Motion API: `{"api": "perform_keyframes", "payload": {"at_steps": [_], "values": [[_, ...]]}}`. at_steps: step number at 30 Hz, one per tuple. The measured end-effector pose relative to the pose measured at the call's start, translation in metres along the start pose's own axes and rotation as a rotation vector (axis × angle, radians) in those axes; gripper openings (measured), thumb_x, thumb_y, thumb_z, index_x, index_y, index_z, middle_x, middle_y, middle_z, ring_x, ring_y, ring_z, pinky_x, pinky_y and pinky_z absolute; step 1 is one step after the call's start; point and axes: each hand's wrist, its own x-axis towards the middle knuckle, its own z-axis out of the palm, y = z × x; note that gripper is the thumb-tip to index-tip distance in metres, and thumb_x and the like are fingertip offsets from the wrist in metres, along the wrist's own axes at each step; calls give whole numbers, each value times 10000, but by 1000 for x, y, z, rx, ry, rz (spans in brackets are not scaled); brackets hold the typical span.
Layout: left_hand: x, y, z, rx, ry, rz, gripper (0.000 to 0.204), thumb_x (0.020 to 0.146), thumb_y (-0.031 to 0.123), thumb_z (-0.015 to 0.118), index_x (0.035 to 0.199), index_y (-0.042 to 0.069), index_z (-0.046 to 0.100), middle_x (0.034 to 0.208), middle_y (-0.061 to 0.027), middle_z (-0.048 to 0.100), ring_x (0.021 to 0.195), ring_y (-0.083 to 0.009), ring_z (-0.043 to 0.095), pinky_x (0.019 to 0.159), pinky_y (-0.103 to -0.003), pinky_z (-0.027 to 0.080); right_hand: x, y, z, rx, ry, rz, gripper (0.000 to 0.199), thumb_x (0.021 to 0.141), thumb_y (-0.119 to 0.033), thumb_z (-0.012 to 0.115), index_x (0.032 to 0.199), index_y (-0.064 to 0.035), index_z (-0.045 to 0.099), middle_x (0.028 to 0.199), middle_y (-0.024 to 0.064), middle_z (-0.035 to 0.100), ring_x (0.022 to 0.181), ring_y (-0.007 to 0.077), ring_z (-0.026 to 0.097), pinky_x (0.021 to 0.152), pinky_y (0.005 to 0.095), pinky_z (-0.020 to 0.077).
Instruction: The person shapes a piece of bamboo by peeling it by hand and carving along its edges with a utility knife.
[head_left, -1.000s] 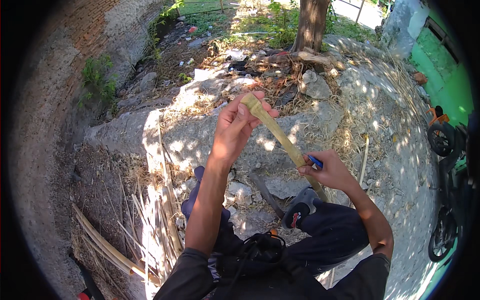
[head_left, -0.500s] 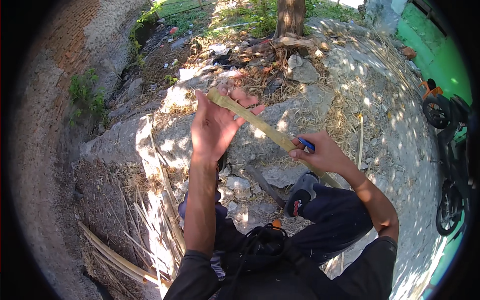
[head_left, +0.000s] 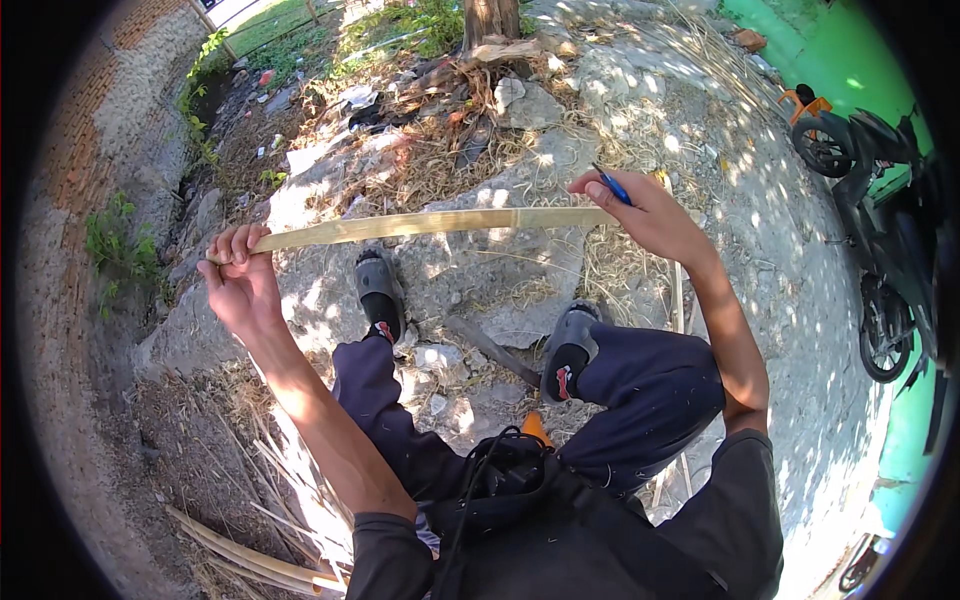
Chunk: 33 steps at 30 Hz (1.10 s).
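Observation:
A pale bamboo strip (head_left: 430, 224) stretches almost level in front of me, above my legs. My left hand (head_left: 246, 285) is closed on its left end, with the fingers curled over the top. At the other end, my right hand (head_left: 650, 218) grips the strip and also holds a blue pen (head_left: 614, 187) that sticks up between thumb and fingers. The strip's right tip is mostly hidden by that hand.
A dark flat bar (head_left: 490, 350) lies between my feet on rough ground. Split bamboo lengths (head_left: 255, 560) lie at lower left. Ahead stands a tree trunk (head_left: 491, 22) among litter and dry shavings. A motorbike (head_left: 865, 215) is at the right by a green wall (head_left: 855, 60).
My left hand has swung left and turned, going from an open palm under the strip to gripping its end. The strip has gone from slanting to nearly level. My right hand has risen.

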Motion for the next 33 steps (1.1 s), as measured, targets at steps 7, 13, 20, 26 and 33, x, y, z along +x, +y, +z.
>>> {"api": "perform_keyframes", "payload": {"at_steps": [7, 13, 20, 26, 33], "values": [[-1, 45, -23, -25, 95, 126, 565, 1146, 536, 184, 884, 78, 388, 804, -66, 356, 737, -223, 311, 789, -431, 353, -32, 46, -44, -506, 403, -46, 442, 1061, -264, 618, 1468, -99, 575, 1438, 242, 576, 1298, 432, 583, 1088, 507, 466], [-1, 49, -27, -112, 105, 110, 488, 1174, 423, 200, 869, 83, 372, 809, -56, 335, 737, -206, 303, 769, -420, 340, -45, 63, -58, -755, 535, 123, 639, 1034, -201, 648, 1623, -183, 401, 1575, 294, 440, 1476, 459, 422, 1212, 628, 311], [-3, 61, -28, -138, 105, 111, 489, 1168, 437, 242, 857, 81, 369, 811, -55, 340, 744, -215, 319, 764, -410, 335, -50, 53, -61, -867, 502, -9, 509, 972, -60, 636, 1464, -149, 536, 1406, 178, 560, 1378, 407, 499, 1196, 654, 280], [-13, 76, -11, 40, -33, 379, 673, 1150, 513, 252, 1399, -69, 481, 1311, -213, 564, 1131, -334, 566, 1085, -521, 461, -40, 62, -51, -643, 333, -321, 263, 980, -214, 695, 1188, -68, 628, 1000, 133, 588, 968, 364, 564, 915, 476, 420], [-16, 22, 18, 451, 498, 236, 733, 1105, 513, 432, 1579, -30, 301, 1543, -234, 409, 1470, -360, 436, 1211, -552, 426, -31, 64, -19, -409, 371, -197, 253, 1048, -227, 617, 1155, 1, 592, 887, 155, 569, 829, 352, 569, 779, 436, 445]]}}
